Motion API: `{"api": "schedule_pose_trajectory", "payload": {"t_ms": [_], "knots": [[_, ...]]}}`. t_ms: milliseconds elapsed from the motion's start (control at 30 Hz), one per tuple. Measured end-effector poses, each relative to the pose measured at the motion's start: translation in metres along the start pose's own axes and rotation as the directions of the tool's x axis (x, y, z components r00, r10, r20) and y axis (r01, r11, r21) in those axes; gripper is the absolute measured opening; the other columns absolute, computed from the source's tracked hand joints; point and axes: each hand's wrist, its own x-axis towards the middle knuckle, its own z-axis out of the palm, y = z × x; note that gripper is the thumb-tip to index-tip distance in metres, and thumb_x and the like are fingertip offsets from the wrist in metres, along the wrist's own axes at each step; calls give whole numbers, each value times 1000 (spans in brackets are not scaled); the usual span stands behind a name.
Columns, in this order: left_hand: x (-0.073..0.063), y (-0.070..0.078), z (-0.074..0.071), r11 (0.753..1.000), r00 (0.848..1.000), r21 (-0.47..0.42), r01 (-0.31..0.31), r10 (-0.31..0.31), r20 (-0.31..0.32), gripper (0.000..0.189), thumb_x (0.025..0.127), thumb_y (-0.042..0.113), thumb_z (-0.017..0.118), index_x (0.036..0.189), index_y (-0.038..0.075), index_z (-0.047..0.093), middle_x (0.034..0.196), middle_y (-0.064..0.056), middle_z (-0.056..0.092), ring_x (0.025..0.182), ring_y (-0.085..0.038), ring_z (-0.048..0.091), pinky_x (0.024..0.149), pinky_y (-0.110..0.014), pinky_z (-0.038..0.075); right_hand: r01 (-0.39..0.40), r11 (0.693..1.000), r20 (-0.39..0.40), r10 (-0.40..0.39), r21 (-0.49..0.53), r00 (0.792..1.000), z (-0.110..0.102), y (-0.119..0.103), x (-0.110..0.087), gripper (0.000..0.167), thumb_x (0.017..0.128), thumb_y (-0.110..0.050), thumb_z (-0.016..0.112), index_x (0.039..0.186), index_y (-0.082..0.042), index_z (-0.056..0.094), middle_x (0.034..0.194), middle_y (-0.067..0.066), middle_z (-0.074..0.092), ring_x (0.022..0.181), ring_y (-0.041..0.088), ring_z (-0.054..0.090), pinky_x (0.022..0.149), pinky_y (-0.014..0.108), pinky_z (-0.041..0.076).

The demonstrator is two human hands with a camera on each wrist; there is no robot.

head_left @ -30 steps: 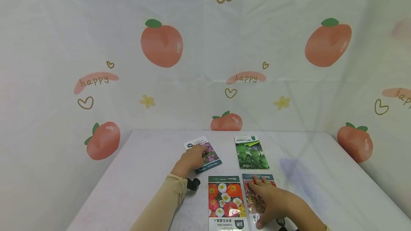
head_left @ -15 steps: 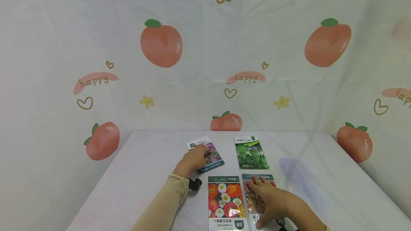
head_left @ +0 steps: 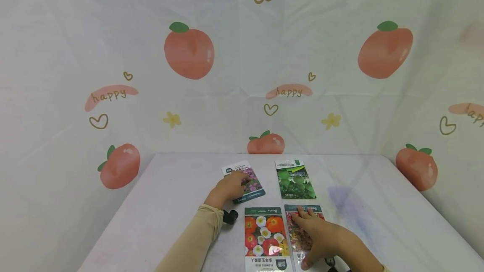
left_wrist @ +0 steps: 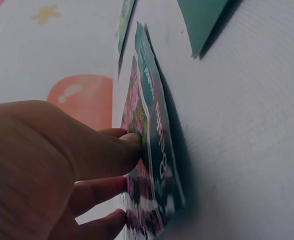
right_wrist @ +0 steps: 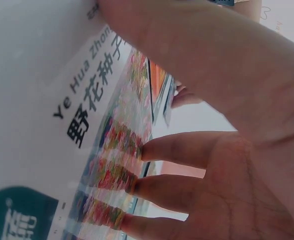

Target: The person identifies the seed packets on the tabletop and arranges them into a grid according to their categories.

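My left hand (head_left: 228, 186) rests its fingertips on a seed packet with pink-purple flowers (head_left: 255, 187), which lies slanted on the table. In the left wrist view, thumb and fingers press the face of this packet (left_wrist: 154, 115), spread and fairly straight. My right hand (head_left: 321, 240) lies with spread fingers on a wildflower seed packet (head_left: 297, 237); the hand covers much of its picture. Seen from the right wrist, the fingertips touch the printed flowers on that packet (right_wrist: 94, 120). Beside it, on the left, lies a seed packet with red and white flowers (head_left: 266, 236).
A green seed packet (head_left: 296, 180) lies farther back, right of the left hand's packet. The white table (head_left: 159, 205) ends at a fruit-printed backdrop (head_left: 223, 108). Each wrist wears a small black device, the left one (head_left: 230, 217) more visible.
The left hand has slid the pink-purple flower packet a little to the right along the table. The right hand and the other packets stay put.
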Motion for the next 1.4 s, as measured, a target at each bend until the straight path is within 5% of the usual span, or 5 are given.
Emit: {"api": "schedule_pose_trajectory", "payload": {"t_ms": [233, 600, 833, 1067, 1400], "knots": [[1, 2, 1, 1000, 1000, 6, -21, 21, 8, 34, 100, 9, 66, 132, 18, 72, 143, -10, 66, 116, -26, 59, 102, -56, 53, -10, 1000, 6, 10, 1, 1000, 1, 2, 3, 120, 64, -40, 101, 165, -14, 40, 176, 18, 25, 162, 51, 15, 117, 79, 30], [4, 6, 3, 998, 999, 41, -43, 44, -9, 38, 98, 7, 65, 133, 19, 72, 154, -11, 60, 151, -41, 47, 110, -65, 49, -12, 1000, -8, 12, -13, 1000, 1, 0, 2, 120, 64, -39, 101, 164, -14, 41, 175, 18, 25, 162, 52, 14, 116, 79, 31], [4, 10, 4, 998, 999, 45, -35, 36, -5, 39, 94, 5, 66, 130, 19, 73, 153, -11, 61, 148, -39, 52, 104, -63, 53, -15, 1000, -3, 14, -16, 1000, 1, -1, 1, 119, 65, -38, 101, 165, -14, 40, 175, 17, 26, 162, 51, 15, 116, 79, 32], [5, 15, 5, 998, 999, 57, -38, 39, -4, 45, 88, 1, 67, 129, 19, 74, 141, -10, 68, 114, -26, 62, 93, -54, 55, -21, 1000, -8, 21, -22, 1000, 2, -1, 2, 121, 63, -41, 102, 164, -15, 41, 175, 16, 27, 162, 50, 15, 116, 78, 32], [6, 22, 5, 998, 999, 65, -27, 26, 19, 49, 90, 1, 66, 135, 20, 72, 144, -8, 67, 120, -26, 62, 96, -55, 55, -30, 999, -4, 29, -29, 1000, 2, 0, 3, 120, 63, -43, 101, 164, -16, 41, 175, 15, 27, 162, 50, 16, 116, 79, 32]]}}
